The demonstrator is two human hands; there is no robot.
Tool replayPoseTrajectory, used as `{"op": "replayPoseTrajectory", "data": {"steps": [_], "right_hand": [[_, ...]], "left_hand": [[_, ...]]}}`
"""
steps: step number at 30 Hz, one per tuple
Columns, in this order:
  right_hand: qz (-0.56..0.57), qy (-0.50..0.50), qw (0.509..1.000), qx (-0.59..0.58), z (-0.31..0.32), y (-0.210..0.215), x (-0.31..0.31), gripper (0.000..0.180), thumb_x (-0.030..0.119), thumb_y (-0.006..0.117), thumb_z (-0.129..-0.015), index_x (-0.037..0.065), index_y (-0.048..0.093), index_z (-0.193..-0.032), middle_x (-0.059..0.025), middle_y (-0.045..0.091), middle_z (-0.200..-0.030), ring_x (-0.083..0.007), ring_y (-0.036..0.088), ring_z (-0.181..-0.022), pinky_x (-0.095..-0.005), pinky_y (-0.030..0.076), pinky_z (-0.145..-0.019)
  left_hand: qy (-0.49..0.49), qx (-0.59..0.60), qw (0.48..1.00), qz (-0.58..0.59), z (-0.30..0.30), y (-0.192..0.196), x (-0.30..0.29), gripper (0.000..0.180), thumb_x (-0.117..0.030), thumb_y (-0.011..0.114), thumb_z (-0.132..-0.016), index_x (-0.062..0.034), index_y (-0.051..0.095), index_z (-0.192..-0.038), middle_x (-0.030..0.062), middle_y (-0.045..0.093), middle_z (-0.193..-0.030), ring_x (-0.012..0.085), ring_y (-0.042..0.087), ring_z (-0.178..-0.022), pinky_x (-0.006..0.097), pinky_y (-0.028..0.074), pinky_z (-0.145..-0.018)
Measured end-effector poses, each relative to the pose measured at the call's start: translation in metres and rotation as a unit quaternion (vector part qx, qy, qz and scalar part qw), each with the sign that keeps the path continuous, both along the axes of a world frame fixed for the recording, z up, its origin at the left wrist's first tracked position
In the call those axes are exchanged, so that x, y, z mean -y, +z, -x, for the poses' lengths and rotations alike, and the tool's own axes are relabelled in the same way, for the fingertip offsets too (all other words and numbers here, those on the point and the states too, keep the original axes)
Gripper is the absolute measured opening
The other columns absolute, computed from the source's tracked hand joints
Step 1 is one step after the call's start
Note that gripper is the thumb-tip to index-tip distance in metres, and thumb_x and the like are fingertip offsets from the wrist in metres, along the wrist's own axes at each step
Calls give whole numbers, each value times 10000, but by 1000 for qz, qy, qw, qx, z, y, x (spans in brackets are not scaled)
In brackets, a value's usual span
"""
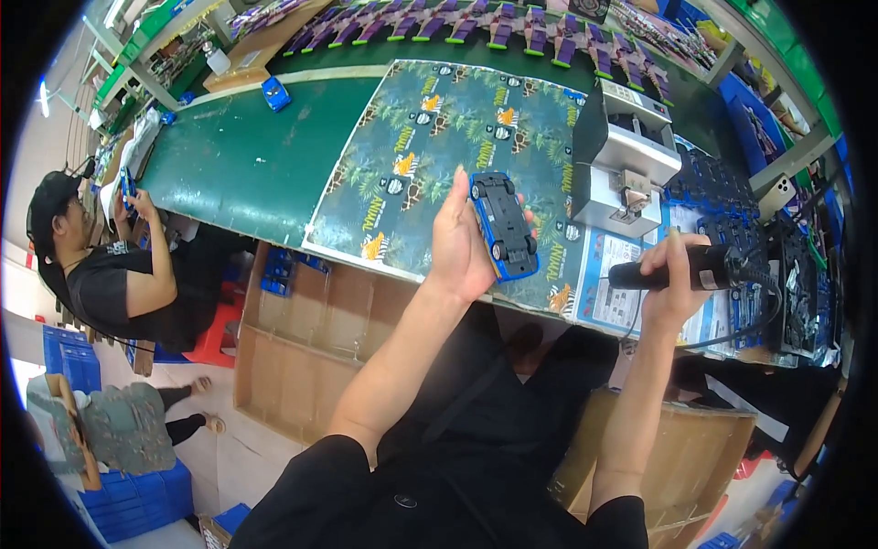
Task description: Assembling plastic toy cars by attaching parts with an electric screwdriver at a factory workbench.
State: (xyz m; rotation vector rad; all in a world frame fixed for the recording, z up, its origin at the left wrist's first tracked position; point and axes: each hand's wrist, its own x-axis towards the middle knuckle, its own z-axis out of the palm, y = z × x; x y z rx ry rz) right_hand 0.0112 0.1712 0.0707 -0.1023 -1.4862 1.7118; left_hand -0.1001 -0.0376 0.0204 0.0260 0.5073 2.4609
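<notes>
In my left hand (462,240) lies a blue toy car (505,224), turned over so that its black underside and wheels face up. The thumb is along one side and fingertips show at the other. My right hand (675,279) is wrapped round a black electric screwdriver (718,267) with a cable at its back end, its front end pointing left toward the car. The tool and the car are apart. Both hands are above the near edge of a patterned mat (439,165). Beyond my right hand stands a grey metal machine (622,160).
Black car bases (718,183) lie at the right, near a phone (776,197). Purple and green parts (498,32) line the far belt. Another blue car (274,93) is on the green table (238,151). A co-worker (114,274) sits left. Cardboard trays (302,366) are below.
</notes>
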Motion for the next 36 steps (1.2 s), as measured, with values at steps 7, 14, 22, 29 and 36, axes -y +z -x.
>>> {"op": "replayPoseTrajectory", "data": {"steps": [7,14,22,29,36], "right_hand": [[6,0,1000,-11,2,-6,-8,140,29,663,-878,19,526,-901,-67,539,-598,-149,528,-487,-285,475,-540],[39,-16,999,-13,3,-6,-13,140,37,658,-883,26,521,-908,-61,529,-593,-144,529,-489,-284,472,-544],[37,-8,999,-12,12,-7,1,110,29,606,-897,20,502,-931,-53,505,-602,-135,494,-501,-279,443,-521],[-14,1,1000,-6,-11,-15,-13,88,58,545,-946,37,475,-897,-44,458,-680,-126,456,-577,-273,416,-583],[-58,54,997,-24,-2,-23,-9,59,33,565,-936,33,507,-921,-38,462,-691,-122,454,-586,-257,397,-581]], "left_hand": [[26,-297,927,228,-5,19,3,445,-17,695,-826,-8,553,-1247,104,664,-1092,195,675,-916,350,548,-814],[114,-497,800,316,-1,37,3,432,29,717,-788,-37,652,-1210,91,707,-1061,132,661,-948,275,510,-853],[199,-707,544,405,23,29,27,447,-61,751,-767,-56,646,-1202,106,675,-1049,251,651,-949,355,492,-796],[-2,-807,259,530,59,17,90,944,-650,758,-562,-154,523,-1330,84,571,-1125,251,531,-1137,439,373,-971],[156,-632,119,750,133,4,236,1090,-732,736,-597,-81,421,-1412,190,353,-1478,363,312,-1397,596,174,-1140]]}}
